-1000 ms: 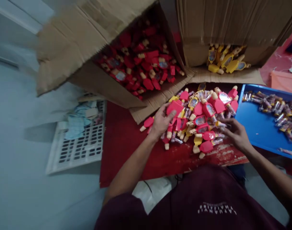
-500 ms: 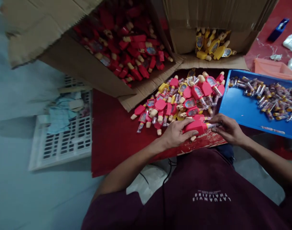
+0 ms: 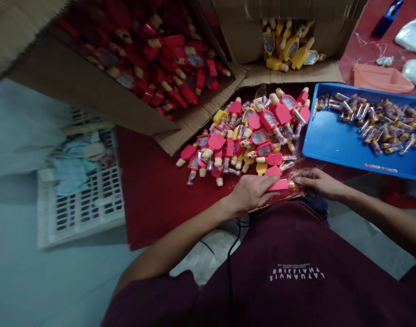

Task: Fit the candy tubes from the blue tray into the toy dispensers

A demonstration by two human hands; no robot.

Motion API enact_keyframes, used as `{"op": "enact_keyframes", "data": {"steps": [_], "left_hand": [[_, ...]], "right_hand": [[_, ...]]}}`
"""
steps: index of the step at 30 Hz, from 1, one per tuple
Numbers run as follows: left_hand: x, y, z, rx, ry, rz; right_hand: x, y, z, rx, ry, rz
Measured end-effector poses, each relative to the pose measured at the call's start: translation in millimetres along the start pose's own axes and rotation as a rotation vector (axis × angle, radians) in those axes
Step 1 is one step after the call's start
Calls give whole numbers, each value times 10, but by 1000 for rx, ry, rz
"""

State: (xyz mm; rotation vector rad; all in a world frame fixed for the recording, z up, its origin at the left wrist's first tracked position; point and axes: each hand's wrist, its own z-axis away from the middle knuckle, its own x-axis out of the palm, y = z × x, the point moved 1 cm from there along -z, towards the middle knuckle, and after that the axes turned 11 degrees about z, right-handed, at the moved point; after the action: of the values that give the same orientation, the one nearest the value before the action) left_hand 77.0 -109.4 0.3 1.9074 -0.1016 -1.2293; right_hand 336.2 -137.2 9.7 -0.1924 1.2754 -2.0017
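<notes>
Both my hands are close together at the table's near edge. My left hand (image 3: 252,193) lies over a red plastic toy (image 3: 279,185), and the fingertips of my right hand (image 3: 315,183) pinch its gold-tipped end. Just beyond them spreads a loose pile of red and yellow doll-shaped toys (image 3: 248,136), many with clear tubes attached. Several clear candy tubes (image 3: 374,122) lie in a blue plastic tray (image 3: 330,152) to the right of my right hand.
Open cardboard boxes hold red toys (image 3: 81,86) and yellow toys (image 3: 283,27) beyond the pile. The red table surface (image 3: 149,181) extends left. A white crate (image 3: 81,204) with cloths stands on the floor, and a pink tray (image 3: 381,78) lies far right.
My view has shifted, moving the scene up and left. The red toy sits lower between my hands, its long clear tube no longer showing. My hands have drawn closer together.
</notes>
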Motion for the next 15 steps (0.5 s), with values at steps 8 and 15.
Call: {"op": "enact_keyframes", "data": {"steps": [8, 15], "left_hand": [[-106, 32, -33, -320, -104, 576], [19, 8, 49, 52, -93, 65]], "right_hand": [[9, 17, 92, -690, 418, 640], [140, 32, 54, 40, -118, 36]]}}
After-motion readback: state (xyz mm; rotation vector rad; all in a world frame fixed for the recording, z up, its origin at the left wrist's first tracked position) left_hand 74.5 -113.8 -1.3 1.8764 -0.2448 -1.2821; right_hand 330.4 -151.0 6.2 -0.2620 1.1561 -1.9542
